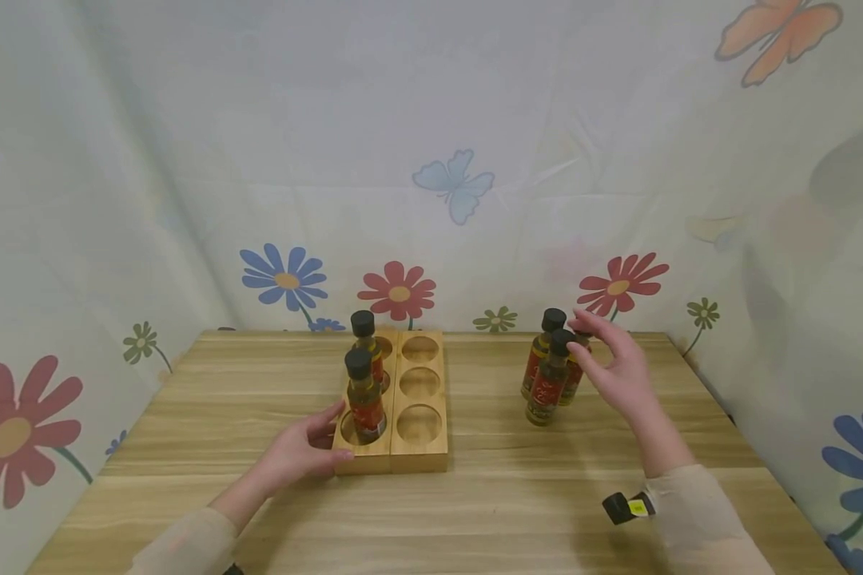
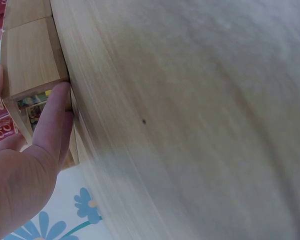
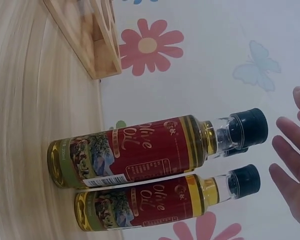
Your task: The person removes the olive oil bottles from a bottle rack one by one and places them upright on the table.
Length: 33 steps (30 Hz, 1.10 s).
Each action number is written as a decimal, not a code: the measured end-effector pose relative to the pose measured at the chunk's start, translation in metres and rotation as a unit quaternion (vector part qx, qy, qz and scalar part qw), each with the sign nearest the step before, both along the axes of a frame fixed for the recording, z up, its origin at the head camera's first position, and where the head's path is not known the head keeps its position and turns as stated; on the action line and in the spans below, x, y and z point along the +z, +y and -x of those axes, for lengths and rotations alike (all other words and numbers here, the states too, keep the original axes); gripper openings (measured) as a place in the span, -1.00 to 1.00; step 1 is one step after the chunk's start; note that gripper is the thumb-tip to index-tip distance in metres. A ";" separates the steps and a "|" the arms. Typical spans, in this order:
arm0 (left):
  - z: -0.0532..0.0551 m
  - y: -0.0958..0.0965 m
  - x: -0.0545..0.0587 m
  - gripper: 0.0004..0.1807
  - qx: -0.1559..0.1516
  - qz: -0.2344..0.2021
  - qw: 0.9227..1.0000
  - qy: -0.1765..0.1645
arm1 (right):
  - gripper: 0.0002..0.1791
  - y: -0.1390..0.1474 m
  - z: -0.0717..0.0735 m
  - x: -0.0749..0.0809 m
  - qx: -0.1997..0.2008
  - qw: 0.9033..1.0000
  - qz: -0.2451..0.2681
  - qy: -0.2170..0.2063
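On a wood-grain table (image 1: 503, 511), 3 small oil bottles (image 1: 546, 391) stand upright in a tight cluster at the right. A person's right hand (image 1: 622, 367) hovers beside their black caps (image 3: 246, 126), thumb and fingers spread apart; the right wrist view shows a gap between fingertips and caps, so it holds nothing.

Left of centre sits a pale wooden rack (image 1: 419, 463): 2 blocks side by side, each with 3 round holes in its top. In the left block, 2 more bottles (image 1: 369, 411) stand upright, the near bottle in the near hole, the other seemingly in the middle hole. The left hand (image 1: 298, 455) grips the rack's near left corner, thumb on the near face, fingers along the left side.

The bottles look like glass filled with golden oil, so they are probably stiff, rather heavy for their size, breakable if knocked together, and slick on the smooth red labels (image 3: 150, 145). The cap and narrow neck seem the easiest place to pinch; the close-set bodies leave little finger room.
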<state>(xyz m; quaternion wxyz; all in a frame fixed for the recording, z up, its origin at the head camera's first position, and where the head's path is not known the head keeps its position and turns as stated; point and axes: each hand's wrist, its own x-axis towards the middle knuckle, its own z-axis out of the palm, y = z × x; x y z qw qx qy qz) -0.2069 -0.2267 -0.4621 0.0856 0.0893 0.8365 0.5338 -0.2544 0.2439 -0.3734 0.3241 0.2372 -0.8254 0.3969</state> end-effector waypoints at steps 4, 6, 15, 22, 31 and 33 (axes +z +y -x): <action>0.000 0.000 -0.001 0.00 -0.003 -0.012 1.000 -0.004 | -0.36 -0.004 -0.001 0.003 0.002 0.999 -0.016 0.045; 0.000 0.000 -0.001 0.00 -0.005 -0.016 1.000 -0.006 | -0.35 -0.007 -0.002 0.005 0.006 0.998 -0.028 0.062; 0.001 -0.001 -0.001 0.00 -0.009 -0.015 1.000 -0.006 | -0.34 -0.024 -0.008 0.007 0.033 0.996 -0.059 0.066; 0.000 0.001 0.000 0.00 -0.005 -0.011 1.000 -0.008 | -0.31 -0.036 -0.006 0.002 0.059 0.993 -0.067 0.077; 0.001 -0.001 -0.001 -0.01 -0.004 0.003 1.000 0.002 | -0.46 -0.052 -0.005 -0.004 0.102 0.990 -0.065 0.076; 0.001 -0.001 -0.001 -0.01 -0.006 -0.002 1.000 0.000 | -0.44 -0.056 -0.005 -0.006 0.108 0.989 -0.063 0.074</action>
